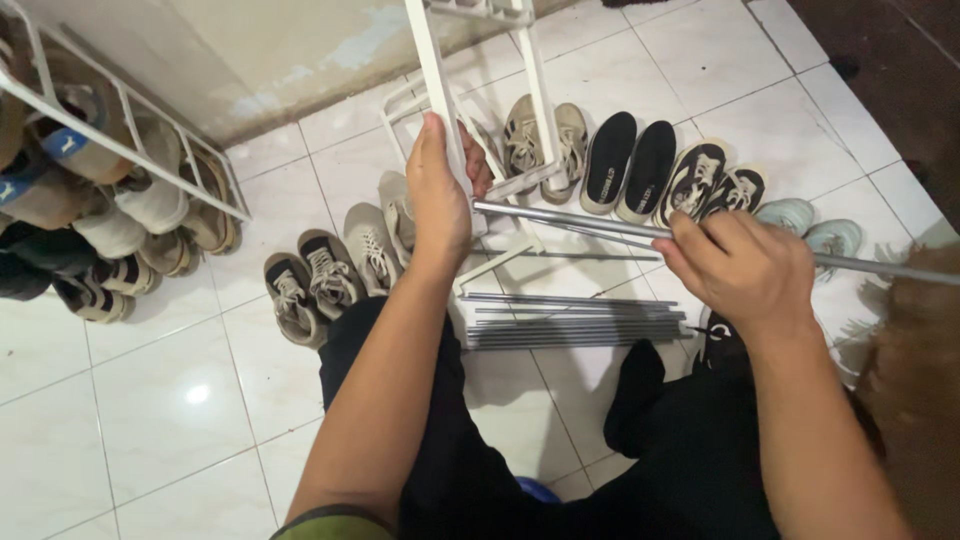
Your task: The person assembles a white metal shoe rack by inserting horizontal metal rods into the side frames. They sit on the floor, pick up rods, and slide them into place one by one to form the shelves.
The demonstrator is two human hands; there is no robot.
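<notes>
My left hand (440,190) grips the upright white plastic side frame (430,70) of a shoe rack, holding it standing on the tiled floor. My right hand (740,265) holds a long grey metal rod (570,218) that runs nearly level, its left end touching the frame just beside my left hand. On the floor below the rod lies a bundle of several more grey rods (570,330), in front of my knees in black trousers.
Pairs of shoes line the floor beyond the frame: beige sneakers (330,270), black slip-ons (630,165), black-and-white sneakers (715,180), pale blue ones (815,225). A filled white shoe rack (110,180) stands at the left against the wall.
</notes>
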